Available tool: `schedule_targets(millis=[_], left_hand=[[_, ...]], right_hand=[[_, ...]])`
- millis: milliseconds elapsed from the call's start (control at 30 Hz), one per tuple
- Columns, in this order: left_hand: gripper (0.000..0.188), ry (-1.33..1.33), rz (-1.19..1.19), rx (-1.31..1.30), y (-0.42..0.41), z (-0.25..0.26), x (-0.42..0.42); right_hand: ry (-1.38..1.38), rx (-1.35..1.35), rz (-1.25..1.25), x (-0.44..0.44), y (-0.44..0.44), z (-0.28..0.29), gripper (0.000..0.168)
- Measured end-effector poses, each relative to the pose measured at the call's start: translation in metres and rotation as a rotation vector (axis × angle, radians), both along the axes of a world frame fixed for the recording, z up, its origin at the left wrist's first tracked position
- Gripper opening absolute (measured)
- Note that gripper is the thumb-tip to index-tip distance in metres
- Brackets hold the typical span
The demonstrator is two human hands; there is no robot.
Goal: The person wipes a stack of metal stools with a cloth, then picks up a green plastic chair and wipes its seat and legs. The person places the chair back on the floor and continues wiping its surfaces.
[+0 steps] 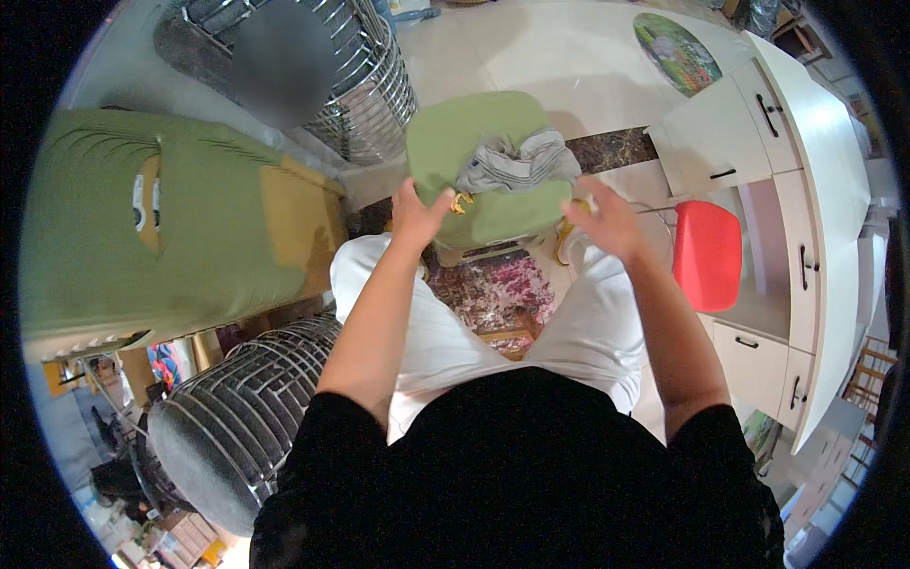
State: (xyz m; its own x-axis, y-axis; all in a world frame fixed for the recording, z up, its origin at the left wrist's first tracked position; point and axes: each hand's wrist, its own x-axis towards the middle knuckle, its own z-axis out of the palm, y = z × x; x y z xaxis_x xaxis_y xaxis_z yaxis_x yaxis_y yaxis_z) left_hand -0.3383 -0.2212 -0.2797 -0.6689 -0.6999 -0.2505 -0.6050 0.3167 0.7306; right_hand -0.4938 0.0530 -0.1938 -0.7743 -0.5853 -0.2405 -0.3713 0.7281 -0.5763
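Before me stands a low seat with a green top. A crumpled grey striped cloth lies across its right side, and a small yellow-orange scrap rests near the cloth's lower left. My left hand is at the seat's left edge, thumb and fingers spread, the thumb close to the scrap. At the right edge is my right hand, somewhat blurred, with its fingers apart. Neither hand visibly holds anything; whether they touch the seat is unclear.
A large green covered piece of furniture stands on the left, between metal-wire chairs with grey cushions. On the right are a red chair and white cabinets with black handles. A patterned mat lies between my legs.
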Motion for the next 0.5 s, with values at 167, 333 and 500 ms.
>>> schedule_targets(millis=[167, 333, 500], left_hand=[[0.072, 0.140, 0.228, 0.522, -0.021, -0.071, -0.029], [0.070, 0.215, 0.001, 0.026, -0.022, -0.066, -0.036], [0.070, 0.206, -0.030, -0.210, -0.020, -0.074, -0.044]], right_hand=[[-0.027, 0.194, -0.201, -0.042, -0.109, -0.065, 0.103], [0.325, 0.271, -0.083, -0.012, -0.153, -0.105, 0.082], [0.316, -0.086, 0.741, -0.025, -0.171, -0.107, 0.057]])
